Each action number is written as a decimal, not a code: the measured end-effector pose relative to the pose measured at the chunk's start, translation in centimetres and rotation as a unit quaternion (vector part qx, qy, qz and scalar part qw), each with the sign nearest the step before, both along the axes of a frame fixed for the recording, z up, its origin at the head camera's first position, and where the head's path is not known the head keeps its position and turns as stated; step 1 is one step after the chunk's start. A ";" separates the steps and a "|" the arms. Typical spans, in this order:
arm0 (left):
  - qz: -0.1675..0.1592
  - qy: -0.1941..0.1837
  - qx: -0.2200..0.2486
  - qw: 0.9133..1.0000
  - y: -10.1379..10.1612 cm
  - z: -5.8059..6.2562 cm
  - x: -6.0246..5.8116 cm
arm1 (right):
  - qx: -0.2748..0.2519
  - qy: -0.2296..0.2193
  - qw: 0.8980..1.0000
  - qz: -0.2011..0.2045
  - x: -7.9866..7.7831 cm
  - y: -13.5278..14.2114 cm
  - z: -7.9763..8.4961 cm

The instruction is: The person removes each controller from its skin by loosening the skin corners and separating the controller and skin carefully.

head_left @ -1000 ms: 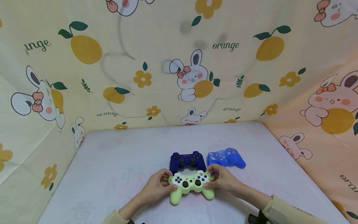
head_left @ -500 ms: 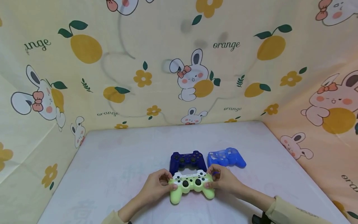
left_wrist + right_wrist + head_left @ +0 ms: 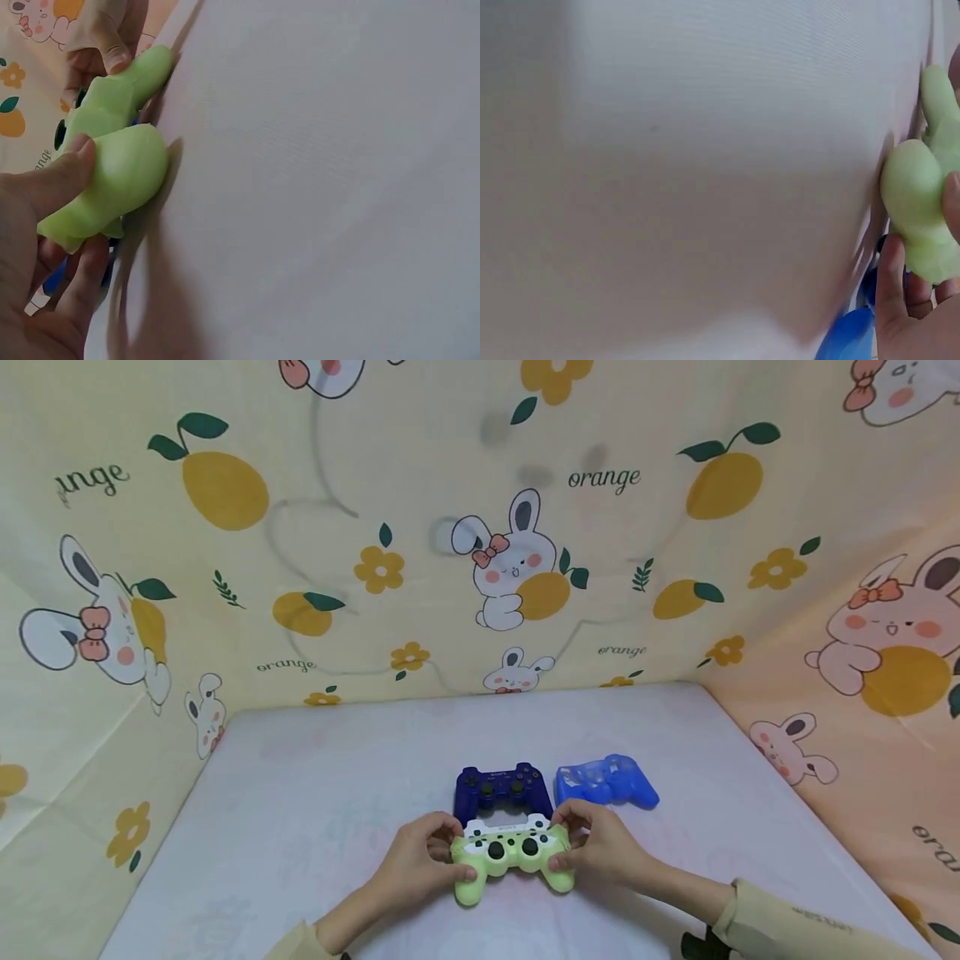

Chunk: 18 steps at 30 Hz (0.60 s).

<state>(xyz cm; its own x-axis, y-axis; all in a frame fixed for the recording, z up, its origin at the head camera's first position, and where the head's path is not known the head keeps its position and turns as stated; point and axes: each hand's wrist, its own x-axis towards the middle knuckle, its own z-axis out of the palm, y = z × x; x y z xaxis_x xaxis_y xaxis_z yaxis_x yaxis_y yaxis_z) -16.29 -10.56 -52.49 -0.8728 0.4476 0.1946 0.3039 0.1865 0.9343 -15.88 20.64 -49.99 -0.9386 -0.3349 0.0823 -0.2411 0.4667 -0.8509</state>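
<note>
A white game controller [image 3: 504,830] sits in a pale green soft cover [image 3: 471,888], low over the front middle of the table. Along the controller's top, a white strip and the shoulder buttons show bare; green lies over part of the button areas, and both dark sticks poke through. My left hand [image 3: 414,862] pinches the left side, thumb on the front, fingers behind. My right hand [image 3: 606,845] pinches the right side likewise. In the left wrist view, the green cover [image 3: 127,176] wraps the grips. The right wrist view catches the cover [image 3: 913,184] and my right hand [image 3: 919,330] at its edge.
Just behind lies a dark blue controller [image 3: 467,795], partly hidden by the green one. To its right is a bright blue soft cover [image 3: 609,782], near my right fingers. A white cloth [image 3: 315,793] covers the table; printed fabric walls [image 3: 420,477] stand around it.
The cover's upper edge has slid down the controller's front, baring the white top strip and hiding much of the button areas. Both hands stay in nearly the same place.
</note>
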 end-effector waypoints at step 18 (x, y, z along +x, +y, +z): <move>0.018 0.000 -0.017 1.000 -0.1 0.1 -0.1 | 0.039 -0.006 0.999 -0.008 -0.5 0.0 0.5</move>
<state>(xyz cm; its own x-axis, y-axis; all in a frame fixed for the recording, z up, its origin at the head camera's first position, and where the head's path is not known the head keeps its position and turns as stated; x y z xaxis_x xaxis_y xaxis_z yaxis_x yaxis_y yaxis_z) -16.42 -10.70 -52.40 -0.8882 0.4226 0.1801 0.2968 0.2285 0.9272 -16.38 20.65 -49.49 -0.9448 -0.3246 0.0444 -0.2222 0.5353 -0.8149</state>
